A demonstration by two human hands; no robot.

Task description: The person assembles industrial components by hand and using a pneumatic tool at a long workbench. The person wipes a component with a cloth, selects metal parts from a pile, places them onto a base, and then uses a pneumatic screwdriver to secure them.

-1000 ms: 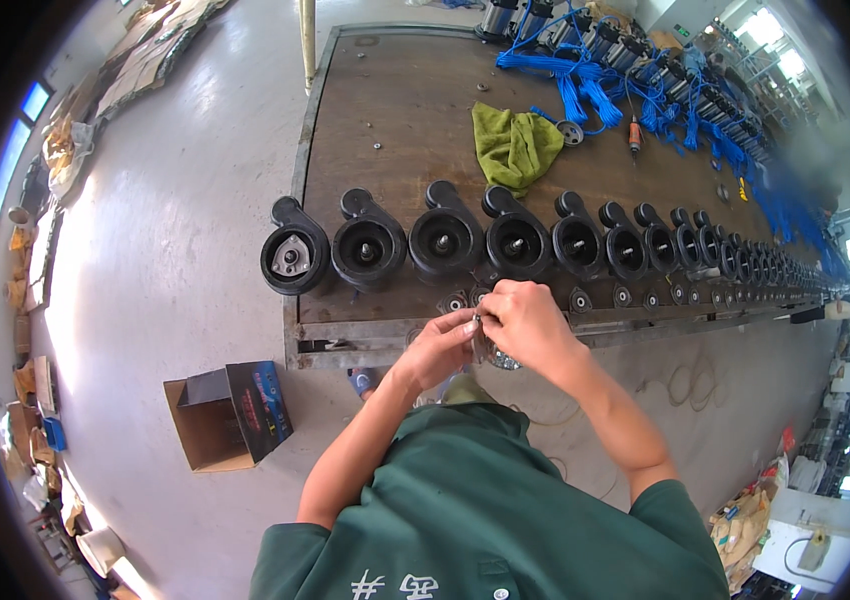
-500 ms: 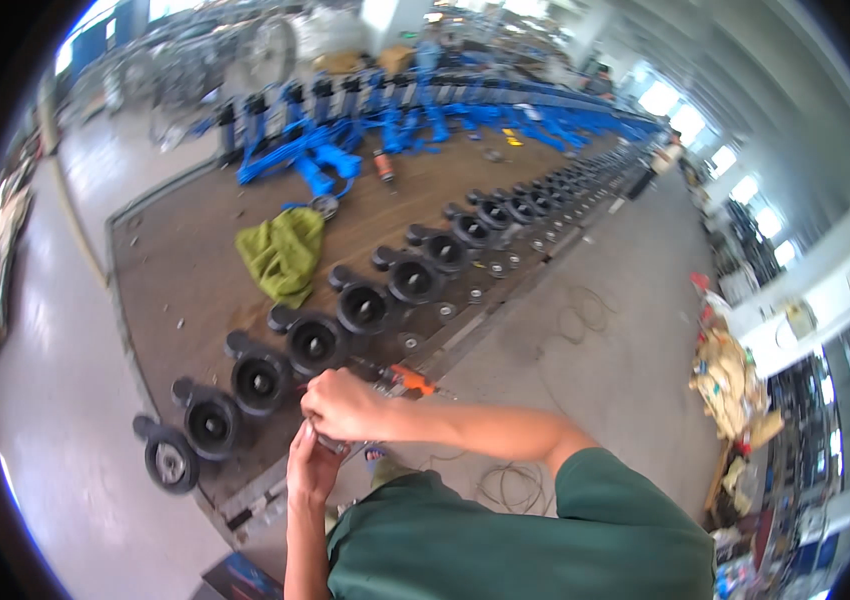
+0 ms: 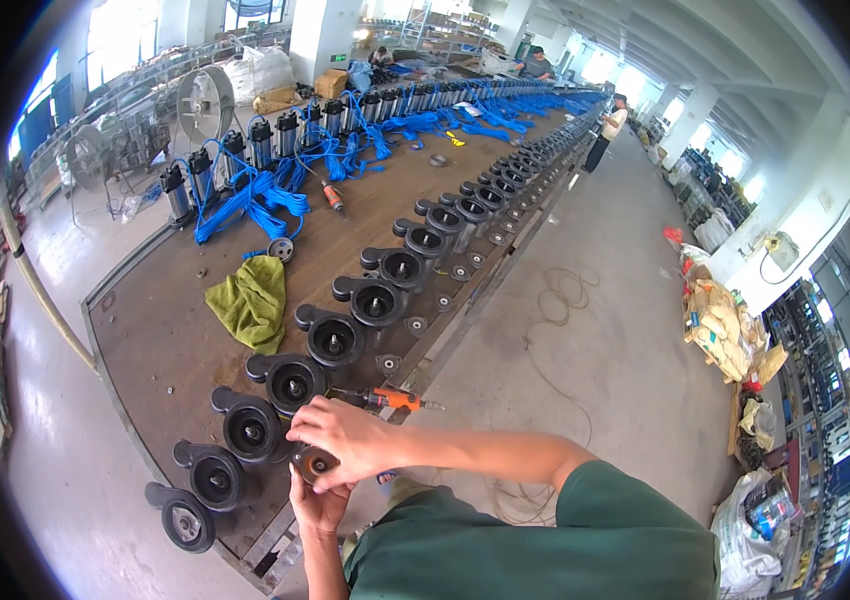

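Observation:
Both hands meet low in the middle, over the bench's near edge. My left hand [image 3: 321, 508] grips a small round dark cover [image 3: 315, 462] with a brownish inner face and a central hole. From above, my right hand [image 3: 353, 440] has its fingers bent around the same cover and hides part of it. Just beyond the hands lies an orange power screwdriver [image 3: 393, 399]. A row of black pump housings [image 3: 295, 382], round and open with a side spout, runs beside them. The nearest housing [image 3: 187, 526] has a grey metal disc in it.
Small flat covers [image 3: 388, 364] line the bench edge. A green cloth [image 3: 250, 305] and another orange screwdriver [image 3: 333, 198] lie on the brown bench [image 3: 160, 330]. Motors with blue cables [image 3: 255, 205] stand along the far side. A hose [image 3: 560, 300] coils on the floor; a person [image 3: 607, 130] stands farther off.
The view has shifted, and the housings appear lower. My hands have turned so that the round cover, mostly hidden before, shows between them.

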